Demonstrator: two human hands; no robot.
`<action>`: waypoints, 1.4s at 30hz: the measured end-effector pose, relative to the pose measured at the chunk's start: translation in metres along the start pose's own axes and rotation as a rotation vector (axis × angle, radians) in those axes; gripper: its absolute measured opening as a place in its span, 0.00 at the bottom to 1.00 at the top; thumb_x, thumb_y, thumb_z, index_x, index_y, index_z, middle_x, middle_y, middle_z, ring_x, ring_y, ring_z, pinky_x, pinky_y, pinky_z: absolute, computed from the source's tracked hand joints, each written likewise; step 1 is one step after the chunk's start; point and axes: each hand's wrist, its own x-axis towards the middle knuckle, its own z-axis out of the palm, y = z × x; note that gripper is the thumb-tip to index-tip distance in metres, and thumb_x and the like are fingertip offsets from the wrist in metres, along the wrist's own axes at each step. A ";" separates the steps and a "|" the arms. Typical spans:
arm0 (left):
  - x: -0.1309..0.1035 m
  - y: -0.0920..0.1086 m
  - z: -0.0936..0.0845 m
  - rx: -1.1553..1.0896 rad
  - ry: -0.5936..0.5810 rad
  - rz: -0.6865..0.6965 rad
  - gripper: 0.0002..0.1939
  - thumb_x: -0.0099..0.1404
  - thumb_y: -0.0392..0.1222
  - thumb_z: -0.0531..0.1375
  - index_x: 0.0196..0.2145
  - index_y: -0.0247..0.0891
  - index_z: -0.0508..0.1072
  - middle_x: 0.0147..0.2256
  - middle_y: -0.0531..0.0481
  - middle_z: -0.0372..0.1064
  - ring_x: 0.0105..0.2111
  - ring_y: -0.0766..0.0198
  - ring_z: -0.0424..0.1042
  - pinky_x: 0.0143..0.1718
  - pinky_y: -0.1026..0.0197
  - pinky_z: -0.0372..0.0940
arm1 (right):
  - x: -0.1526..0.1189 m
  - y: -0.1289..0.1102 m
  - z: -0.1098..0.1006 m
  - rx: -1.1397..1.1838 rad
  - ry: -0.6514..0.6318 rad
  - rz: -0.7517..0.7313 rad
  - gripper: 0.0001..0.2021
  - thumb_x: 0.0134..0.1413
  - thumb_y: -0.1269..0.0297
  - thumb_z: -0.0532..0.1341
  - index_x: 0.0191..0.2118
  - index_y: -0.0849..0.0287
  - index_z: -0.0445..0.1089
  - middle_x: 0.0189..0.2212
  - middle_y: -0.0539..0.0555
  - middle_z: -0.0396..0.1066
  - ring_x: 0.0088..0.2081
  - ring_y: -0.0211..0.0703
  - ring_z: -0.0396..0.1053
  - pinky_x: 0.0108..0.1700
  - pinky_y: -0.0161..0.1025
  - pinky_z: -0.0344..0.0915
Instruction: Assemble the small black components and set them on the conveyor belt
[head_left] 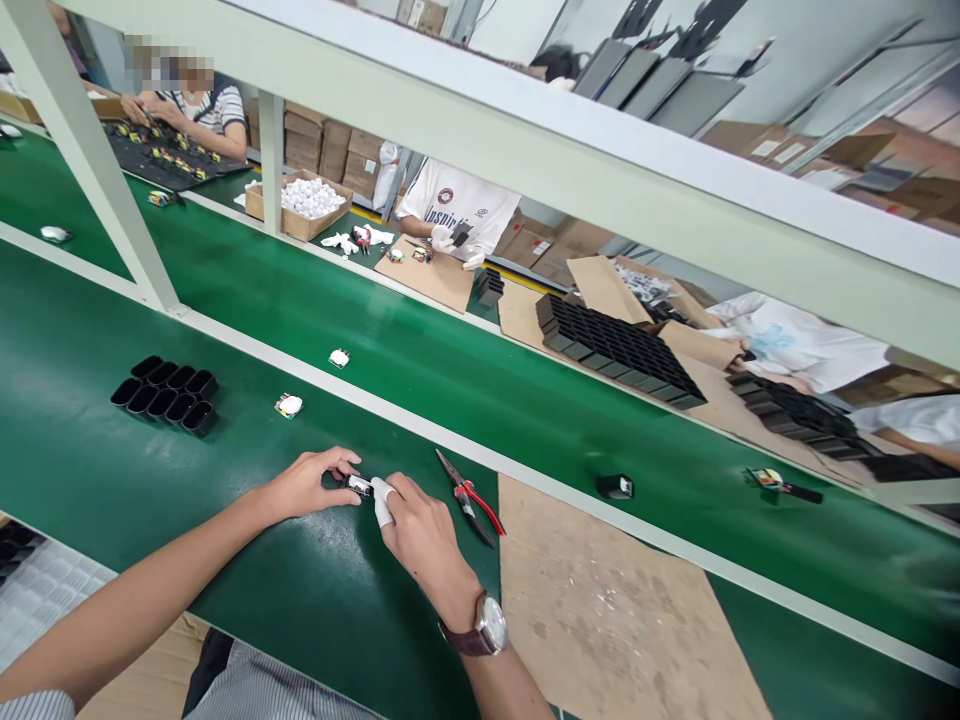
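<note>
Over the green bench, my left hand [319,485] holds a small black housing [360,486] with a white part showing in its opening, thumb and fingers on either side. My right hand [409,515] has white covers on its fingertips, which press at the housing's right end. A watch is on that wrist. Just right of the hand lie long-nose pliers [472,500] with red and black handles. Up and left of my left hand sits a small circuit board with a white top [289,405]. Farther left stand several black oval housings [163,395] in two rows.
A belt [450,375] runs beyond a pale rail [315,378], carrying another board [339,358] and a black housing [615,487]. Cardboard [615,600] lies at the right. A frame beam crosses above. Several people sit across the belt beside stacked black housings [615,345].
</note>
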 end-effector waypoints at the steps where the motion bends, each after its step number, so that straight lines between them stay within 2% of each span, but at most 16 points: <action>1: 0.000 0.000 0.000 -0.001 0.000 0.001 0.26 0.61 0.45 0.72 0.55 0.43 0.71 0.46 0.49 0.81 0.46 0.57 0.81 0.49 0.56 0.74 | 0.001 -0.001 -0.001 -0.006 -0.004 -0.004 0.11 0.55 0.81 0.58 0.34 0.57 0.72 0.38 0.55 0.74 0.37 0.43 0.71 0.29 0.37 0.61; 7: 0.000 0.002 -0.001 0.006 -0.009 -0.006 0.25 0.61 0.45 0.72 0.54 0.43 0.70 0.45 0.49 0.81 0.45 0.57 0.81 0.49 0.56 0.74 | 0.005 -0.003 -0.015 -0.040 -0.081 -0.026 0.12 0.52 0.83 0.58 0.33 0.56 0.71 0.36 0.55 0.74 0.36 0.43 0.70 0.29 0.37 0.61; 9: -0.001 0.004 -0.002 0.000 -0.009 0.001 0.24 0.62 0.44 0.71 0.53 0.43 0.69 0.45 0.49 0.81 0.45 0.57 0.80 0.49 0.57 0.73 | 0.005 0.002 -0.017 -0.015 -0.087 -0.023 0.11 0.54 0.81 0.59 0.33 0.57 0.72 0.37 0.54 0.74 0.36 0.43 0.71 0.28 0.37 0.60; 11: -0.001 0.005 -0.002 0.014 -0.013 0.016 0.20 0.64 0.46 0.70 0.51 0.43 0.70 0.45 0.50 0.80 0.45 0.58 0.80 0.48 0.58 0.73 | 0.001 0.012 -0.014 0.047 -0.027 0.018 0.09 0.61 0.77 0.58 0.37 0.57 0.74 0.38 0.54 0.75 0.35 0.41 0.72 0.30 0.37 0.62; 13: -0.002 0.005 -0.002 0.064 -0.013 0.044 0.16 0.66 0.48 0.69 0.48 0.43 0.72 0.43 0.50 0.78 0.43 0.58 0.79 0.47 0.58 0.73 | -0.008 0.026 -0.004 0.119 0.088 0.094 0.10 0.67 0.71 0.56 0.45 0.58 0.75 0.39 0.55 0.75 0.37 0.42 0.74 0.34 0.36 0.65; 16: -0.004 0.003 -0.002 0.146 0.005 0.186 0.14 0.67 0.49 0.68 0.47 0.41 0.75 0.44 0.46 0.77 0.45 0.57 0.78 0.48 0.57 0.73 | -0.025 0.046 0.017 0.166 0.230 0.165 0.13 0.69 0.70 0.54 0.49 0.60 0.76 0.39 0.56 0.75 0.41 0.45 0.74 0.42 0.39 0.70; 19: -0.004 0.002 -0.002 0.213 0.010 0.365 0.10 0.71 0.47 0.65 0.46 0.40 0.77 0.49 0.42 0.76 0.49 0.55 0.77 0.52 0.55 0.72 | -0.036 0.052 0.033 0.155 0.248 0.195 0.13 0.67 0.71 0.54 0.46 0.59 0.76 0.37 0.57 0.75 0.41 0.48 0.73 0.46 0.46 0.71; 22: -0.005 0.004 -0.001 0.281 0.004 0.414 0.08 0.75 0.43 0.60 0.41 0.41 0.79 0.49 0.43 0.77 0.47 0.56 0.77 0.50 0.55 0.72 | -0.034 0.040 0.031 0.162 0.252 0.210 0.12 0.68 0.70 0.55 0.49 0.61 0.76 0.46 0.63 0.73 0.47 0.53 0.71 0.51 0.53 0.71; 26: -0.006 0.008 -0.001 0.312 0.005 0.422 0.08 0.75 0.41 0.60 0.39 0.40 0.79 0.49 0.43 0.76 0.46 0.57 0.77 0.49 0.56 0.72 | -0.016 0.014 0.017 0.353 0.235 0.031 0.17 0.69 0.71 0.56 0.59 0.58 0.70 0.58 0.64 0.67 0.57 0.54 0.66 0.57 0.54 0.68; 30: -0.005 0.012 -0.003 0.312 -0.021 0.401 0.06 0.75 0.40 0.60 0.40 0.40 0.78 0.49 0.42 0.76 0.47 0.56 0.77 0.49 0.55 0.72 | -0.001 0.003 0.015 0.413 0.150 -0.081 0.19 0.69 0.72 0.56 0.61 0.55 0.68 0.58 0.61 0.68 0.58 0.53 0.65 0.56 0.53 0.68; 34: -0.003 0.013 -0.002 0.305 -0.052 0.387 0.05 0.74 0.38 0.60 0.41 0.40 0.76 0.47 0.42 0.76 0.46 0.57 0.76 0.46 0.56 0.72 | -0.002 0.009 0.022 0.481 0.152 -0.074 0.18 0.70 0.71 0.56 0.62 0.53 0.67 0.56 0.60 0.70 0.57 0.52 0.66 0.55 0.52 0.67; 39: 0.000 0.009 0.002 0.235 -0.052 0.359 0.04 0.72 0.37 0.61 0.39 0.41 0.77 0.48 0.41 0.77 0.45 0.56 0.76 0.47 0.55 0.72 | -0.013 0.019 0.032 0.606 0.318 0.072 0.22 0.71 0.68 0.56 0.67 0.53 0.59 0.54 0.60 0.71 0.54 0.50 0.69 0.55 0.52 0.68; 41: 0.001 0.007 0.005 0.159 -0.014 0.288 0.02 0.70 0.38 0.64 0.38 0.41 0.78 0.47 0.42 0.78 0.45 0.56 0.77 0.48 0.55 0.72 | -0.016 0.021 0.036 0.582 0.315 0.082 0.24 0.71 0.65 0.58 0.69 0.52 0.57 0.55 0.61 0.70 0.55 0.53 0.69 0.56 0.55 0.68; 42: 0.002 0.007 0.006 0.084 0.043 0.226 0.02 0.69 0.40 0.66 0.37 0.40 0.78 0.45 0.42 0.79 0.44 0.56 0.77 0.47 0.55 0.72 | -0.017 0.022 0.037 0.571 0.298 0.074 0.26 0.70 0.64 0.59 0.69 0.52 0.56 0.56 0.61 0.70 0.56 0.55 0.68 0.56 0.57 0.68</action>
